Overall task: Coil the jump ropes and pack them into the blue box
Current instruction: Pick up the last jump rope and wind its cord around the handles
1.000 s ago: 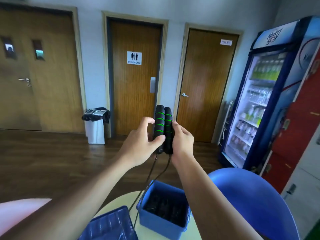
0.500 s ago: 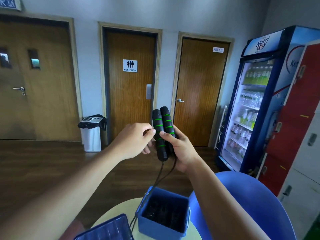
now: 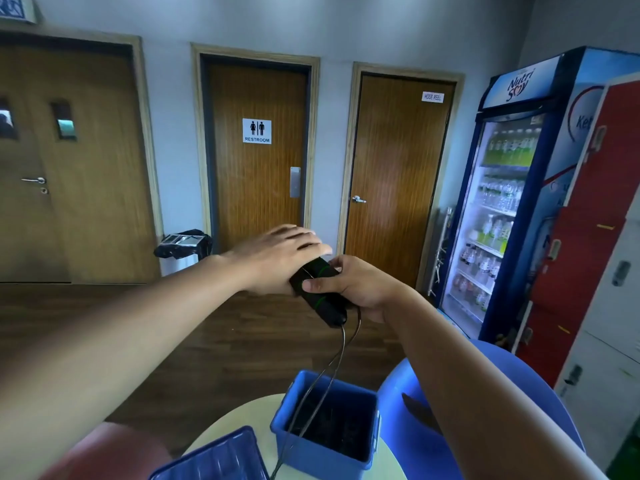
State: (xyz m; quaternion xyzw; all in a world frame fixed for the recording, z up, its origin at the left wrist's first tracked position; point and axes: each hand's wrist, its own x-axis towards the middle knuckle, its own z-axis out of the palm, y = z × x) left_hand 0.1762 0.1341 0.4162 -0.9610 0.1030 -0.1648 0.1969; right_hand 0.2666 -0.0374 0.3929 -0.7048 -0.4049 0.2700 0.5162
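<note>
My right hand [image 3: 360, 287] grips the two black jump rope handles [image 3: 320, 294] with green rings, held together and tilted away from me. My left hand [image 3: 277, 252] lies flat over their far ends, fingers spread, pointing right. A thin black cord [image 3: 332, 365] hangs from the handles' near end in two strands down into the blue box [image 3: 367, 403], which stands open on the round table with dark rope coils inside.
The box's blue lid [image 3: 214, 455] lies on the pale round table [image 3: 239, 417] at the box's left. A blue chair back [image 3: 512, 382] is at the right. Behind stand wooden doors, a bin [image 3: 183, 245] and a drinks fridge [image 3: 505, 202].
The handles have tipped from upright to pointing away. My left hand let go of them, opened and moved over their far ends. The right hand keeps its grip.
</note>
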